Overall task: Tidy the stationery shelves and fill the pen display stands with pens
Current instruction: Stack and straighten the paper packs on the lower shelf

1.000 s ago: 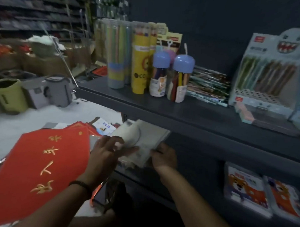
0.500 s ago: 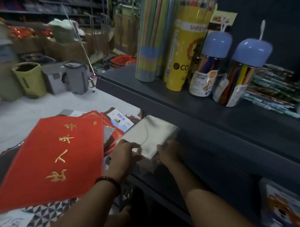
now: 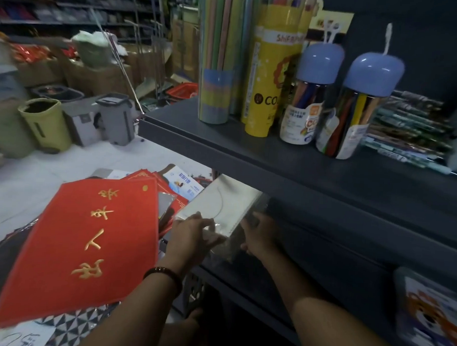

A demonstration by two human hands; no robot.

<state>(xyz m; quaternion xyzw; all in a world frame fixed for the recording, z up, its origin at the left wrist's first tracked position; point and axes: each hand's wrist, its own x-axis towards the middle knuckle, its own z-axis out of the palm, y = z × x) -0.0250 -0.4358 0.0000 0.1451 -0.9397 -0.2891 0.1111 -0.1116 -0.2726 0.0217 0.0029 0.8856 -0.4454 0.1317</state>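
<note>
A stack of white notebooks in clear wrap (image 3: 225,203) lies at the left end of the lower shelf (image 3: 323,256), half under the upper shelf (image 3: 287,159). My left hand (image 3: 191,236) grips the stack's near left corner, fingers curled over the wrap. My right hand (image 3: 259,236) holds the stack's right side, partly in the shelf's shadow. On the upper shelf stand tall pencil tubes (image 3: 218,56), a yellow pencil tube (image 3: 272,70), two blue-capped pencil jars (image 3: 359,110) and a pile of pens (image 3: 410,132).
A red folder with gold characters (image 3: 90,251) lies on a pile of papers at the left. Small grey and green bins (image 3: 115,119) stand on the white floor behind. A picture book with a cartoon animal (image 3: 429,314) lies on the lower shelf at the right.
The view has moved in closer and to the left. Both hands have pushed the notebook stack further in under the upper shelf and keep hold of it.
</note>
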